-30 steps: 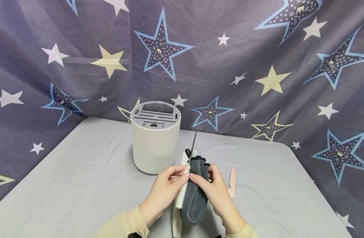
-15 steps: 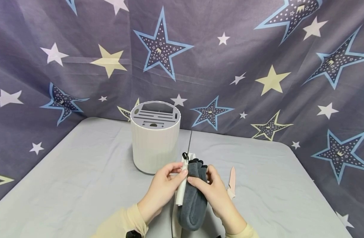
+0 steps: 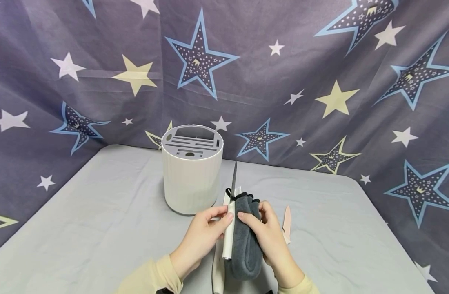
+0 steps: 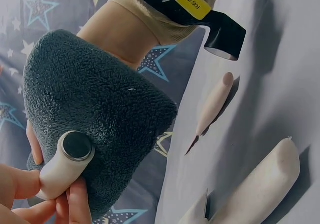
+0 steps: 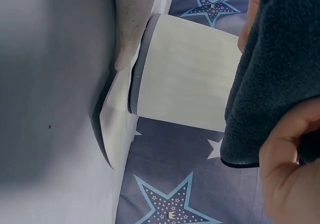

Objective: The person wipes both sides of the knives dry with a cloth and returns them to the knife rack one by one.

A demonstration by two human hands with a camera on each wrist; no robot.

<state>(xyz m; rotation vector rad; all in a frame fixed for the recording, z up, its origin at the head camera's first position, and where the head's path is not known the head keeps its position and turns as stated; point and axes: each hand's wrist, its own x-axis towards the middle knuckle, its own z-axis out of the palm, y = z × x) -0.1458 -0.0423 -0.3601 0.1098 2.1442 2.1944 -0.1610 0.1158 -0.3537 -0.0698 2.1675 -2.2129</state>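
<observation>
In the head view my left hand (image 3: 203, 228) pinches the white handle of a knife (image 3: 228, 232). The knife's narrow dark blade points away from me, seen nearly edge-on. My right hand (image 3: 270, 234) grips a folded dark grey cloth (image 3: 244, 241) with black edging and a small black loop, thumb on its near face. The cloth lies against the right side of the knife's handle. In the left wrist view, the handle's round metal end cap (image 4: 77, 145) stands out in front of the fluffy cloth (image 4: 100, 98). The right hand's fingers behind the cloth are mostly hidden.
A white cylindrical knife block (image 3: 192, 179) with a slotted grey top stands beyond my left hand. Beneath my hands lies another white-handled knife (image 3: 218, 271); its broad blade (image 5: 117, 111) shows in the right wrist view. A pink knife (image 3: 287, 224) lies to the right.
The held knife has turned, its tip swinging left and its handle end right. My right thumb has shifted slightly right on the cloth. Both hands keep their holds.
</observation>
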